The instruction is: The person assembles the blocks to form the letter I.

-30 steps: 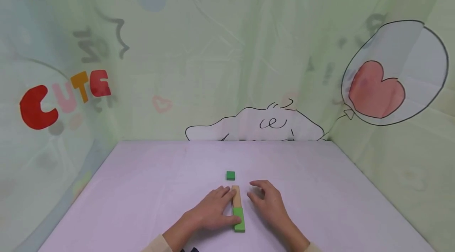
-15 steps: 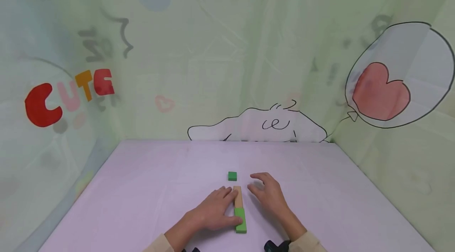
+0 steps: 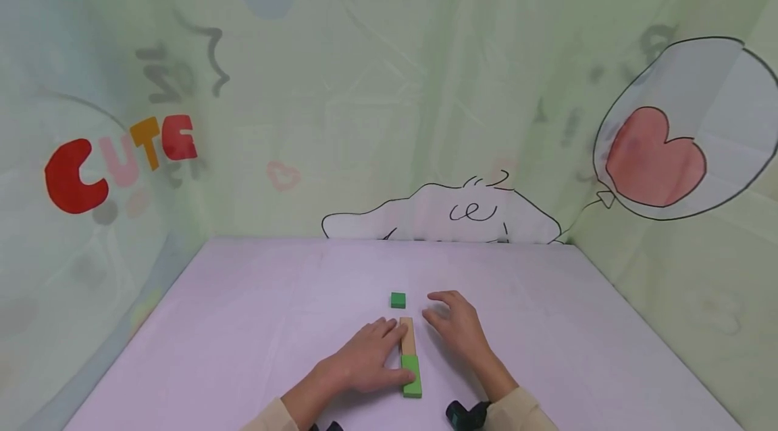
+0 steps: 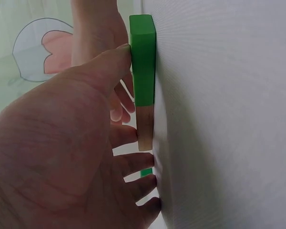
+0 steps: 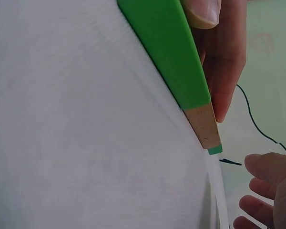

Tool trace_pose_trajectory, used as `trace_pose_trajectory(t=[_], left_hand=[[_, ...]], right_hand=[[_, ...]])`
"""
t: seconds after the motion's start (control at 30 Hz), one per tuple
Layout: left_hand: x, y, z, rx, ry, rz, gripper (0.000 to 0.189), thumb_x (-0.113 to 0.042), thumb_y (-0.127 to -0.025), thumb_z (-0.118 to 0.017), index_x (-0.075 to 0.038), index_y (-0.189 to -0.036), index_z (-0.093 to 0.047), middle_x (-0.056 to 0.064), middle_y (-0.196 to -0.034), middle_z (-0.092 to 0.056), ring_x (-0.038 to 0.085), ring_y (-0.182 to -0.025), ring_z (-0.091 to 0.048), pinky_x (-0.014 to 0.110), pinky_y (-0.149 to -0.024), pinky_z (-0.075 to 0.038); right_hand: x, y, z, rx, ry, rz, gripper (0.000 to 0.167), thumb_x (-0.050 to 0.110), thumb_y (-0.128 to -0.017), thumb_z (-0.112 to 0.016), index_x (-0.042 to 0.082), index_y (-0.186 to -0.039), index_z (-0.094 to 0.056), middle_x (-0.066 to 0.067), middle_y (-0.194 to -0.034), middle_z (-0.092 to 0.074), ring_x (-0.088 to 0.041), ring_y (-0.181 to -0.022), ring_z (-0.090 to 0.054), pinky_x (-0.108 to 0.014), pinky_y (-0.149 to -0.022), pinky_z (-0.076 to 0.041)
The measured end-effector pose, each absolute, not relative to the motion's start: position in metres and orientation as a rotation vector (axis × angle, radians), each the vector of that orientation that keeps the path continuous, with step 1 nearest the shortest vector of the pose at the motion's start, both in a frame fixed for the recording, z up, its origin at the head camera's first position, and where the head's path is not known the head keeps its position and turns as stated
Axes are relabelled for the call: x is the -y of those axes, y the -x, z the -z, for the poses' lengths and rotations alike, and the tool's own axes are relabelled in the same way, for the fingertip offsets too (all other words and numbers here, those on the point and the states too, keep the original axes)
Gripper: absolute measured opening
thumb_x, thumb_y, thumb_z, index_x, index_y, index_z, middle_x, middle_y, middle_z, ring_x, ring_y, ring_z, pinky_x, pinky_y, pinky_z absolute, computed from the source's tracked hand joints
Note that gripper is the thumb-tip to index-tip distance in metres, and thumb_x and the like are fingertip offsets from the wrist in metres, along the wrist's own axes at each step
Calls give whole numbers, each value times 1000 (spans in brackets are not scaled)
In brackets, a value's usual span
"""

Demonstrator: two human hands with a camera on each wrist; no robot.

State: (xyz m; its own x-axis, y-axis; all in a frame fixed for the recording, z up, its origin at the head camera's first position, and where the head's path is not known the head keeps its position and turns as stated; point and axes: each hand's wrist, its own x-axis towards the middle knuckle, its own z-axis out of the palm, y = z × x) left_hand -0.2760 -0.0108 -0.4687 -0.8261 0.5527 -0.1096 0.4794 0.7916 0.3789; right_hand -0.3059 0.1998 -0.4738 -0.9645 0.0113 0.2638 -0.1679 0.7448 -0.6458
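A light green block [image 3: 412,387] and a plain wooden block [image 3: 408,342] lie end to end in a line on the table. My left hand [image 3: 365,361] rests over their left side, its thumb touching the green block and its index finger the wooden one. In the left wrist view its other fingers [image 4: 136,163] extend down to the tabletop. Beyond the wooden block's far end sits a small dark green block [image 3: 398,300], a short gap away. My right hand [image 3: 463,330] hovers right of the row, fingers loosely bent, holding nothing.
The pale lilac tabletop [image 3: 267,296] is bounded by printed cloth walls [image 3: 365,113] at the back and sides. A black device [image 3: 468,415] sits by the right wrist, and part of another dark one [image 3: 333,426] shows below the left forearm.
My right hand has moved a little forward, toward the level of the small dark green block. The left hand and the blocks keep their places; the head view has shifted slightly.
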Motion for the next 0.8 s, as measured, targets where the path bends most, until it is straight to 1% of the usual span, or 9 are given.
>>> trace_pose_trajectory(t=[0.2,0.43,0.8], left_hand=[[11,277,467,-2760,-816,-509,88,-72,-92,-58,-21,-161,-38,6,-167,-36,29,-157,-30,48,-127,-29],[10,276,469,-2746,-799,-518,88,-72,-92,-58,-21,-161,-37,5,-167,-36,28,-157,-30,47,-127,-29],[11,277,468,-2756,-802,-508,88,-71,-92,-59,-21,-161,-37,5,-168,-35,29,-157,-29,47,-127,-29]], right_hand=[[-199,310,477,2700,-103,-1089,36,20,-95,-74,6,-128,-69,-17,-136,-64,-39,-134,-57,-56,-111,-48],[-197,317,477,2711,-101,-1078,36,19,-94,-76,5,-127,-70,-18,-135,-65,-39,-132,-58,-56,-110,-49],[-196,327,478,2762,-50,-1120,38,21,-94,-75,7,-129,-69,-18,-139,-62,-41,-134,-56,-57,-110,-48]])
